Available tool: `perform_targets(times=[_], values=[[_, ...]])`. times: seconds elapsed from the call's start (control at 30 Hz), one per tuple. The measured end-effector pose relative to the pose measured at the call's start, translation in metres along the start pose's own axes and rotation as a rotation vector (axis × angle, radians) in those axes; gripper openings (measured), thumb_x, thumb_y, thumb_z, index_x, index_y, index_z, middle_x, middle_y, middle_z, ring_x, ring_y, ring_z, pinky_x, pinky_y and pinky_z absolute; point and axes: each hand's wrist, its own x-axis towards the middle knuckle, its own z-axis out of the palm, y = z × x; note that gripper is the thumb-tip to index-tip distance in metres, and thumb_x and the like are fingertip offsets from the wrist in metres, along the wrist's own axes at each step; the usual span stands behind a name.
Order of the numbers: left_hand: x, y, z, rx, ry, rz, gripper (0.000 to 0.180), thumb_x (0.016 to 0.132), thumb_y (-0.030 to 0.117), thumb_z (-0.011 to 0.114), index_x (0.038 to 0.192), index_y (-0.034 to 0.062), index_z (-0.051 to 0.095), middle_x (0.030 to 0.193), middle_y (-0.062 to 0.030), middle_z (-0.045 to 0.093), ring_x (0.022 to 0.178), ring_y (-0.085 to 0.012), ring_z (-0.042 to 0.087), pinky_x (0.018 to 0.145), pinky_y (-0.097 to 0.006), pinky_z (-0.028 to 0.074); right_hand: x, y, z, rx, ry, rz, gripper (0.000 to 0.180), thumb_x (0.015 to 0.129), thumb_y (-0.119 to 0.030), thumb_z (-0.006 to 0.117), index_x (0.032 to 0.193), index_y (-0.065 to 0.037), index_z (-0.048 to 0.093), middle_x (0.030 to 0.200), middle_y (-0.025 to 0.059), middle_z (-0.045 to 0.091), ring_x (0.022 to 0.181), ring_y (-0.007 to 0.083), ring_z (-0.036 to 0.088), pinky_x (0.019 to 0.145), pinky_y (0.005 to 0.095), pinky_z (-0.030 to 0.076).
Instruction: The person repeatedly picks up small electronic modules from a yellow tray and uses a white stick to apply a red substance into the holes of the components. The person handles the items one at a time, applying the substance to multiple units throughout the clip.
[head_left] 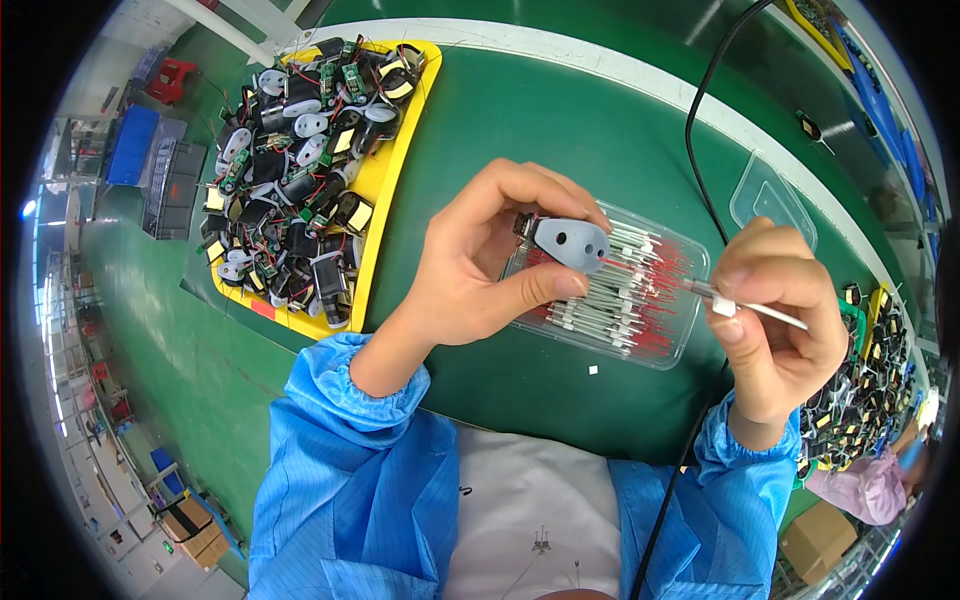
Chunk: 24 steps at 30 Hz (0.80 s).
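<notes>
The grey plastic part sits in my left hand, grasped between the thumb below and the curled fingers above, with its rounded, holed face turned up and its narrower tip pointing towards my right hand. I'd judge it light and stiff, with a smooth shell that could slip a little, so the sides of the shell look like the place to hold, away from the holes and from the dark piece tucked by my fingers. My right hand pinches a white lead near its white plug between thumb and fingertips, the tail sticking out past my fingers. A thin red wire runs between my two hands; I can't tell whether it is fixed inside the part. The lead should be nearly weightless and bendy, and the fine red wire looks the most fragile, so the plug or the white length seems a safer hold. Under and between my hands, a clear box of similar leads rests on the green table. Beyond my left hand, further left, stands a yellow tray heaped with similar grey and black parts.
</notes>
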Motion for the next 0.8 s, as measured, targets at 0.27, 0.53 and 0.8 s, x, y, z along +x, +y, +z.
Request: perform_targets(times=[0.27,0.53,0.8], values=[[-0.002,0.003,0.002,0.054,0.034,-0.034,0.038,0.074,0.018,0.072,0.099,0.0011,0.050,0.089,-0.0143,0.058,0.082,-0.0201,0.057,0.073,-0.031,0.046,0.000,-0.002,0.004,0.013,0.040,0.094,0.018,0.073,-0.001,0.069,0.087,0.006,0.059,0.080,0.0147,0.062,0.068,0.0204,0.056,0.060,0.0294,0.045],[0.000,0.030,0.000,0.150,-0.221,-0.339,0.015,0.072,0.011,0.068,0.080,-0.0018,0.069,0.065,-0.0087,0.062,0.056,-0.0133,0.057,0.047,-0.025,0.038,0.005,-0.001,0.000,0.124,-0.264,0.240,0.016,0.072,-0.005,0.071,0.084,0.001,0.061,0.075,0.0096,0.061,0.066,0.0189,0.057,0.056,0.0278,0.046],[-0.001,0.021,0.004,0.026,-0.340,-0.193,0.006,0.071,0.001,0.067,0.077,-0.0007,0.069,0.072,-0.0121,0.064,0.063,-0.0184,0.061,0.055,-0.027,0.045,0.005,0.008,0.000,0.225,-0.409,0.266,0.014,0.073,-0.002,0.069,0.085,0.001,0.061,0.076,0.0092,0.061,0.069,0.0185,0.059,0.060,0.0275,0.047]])
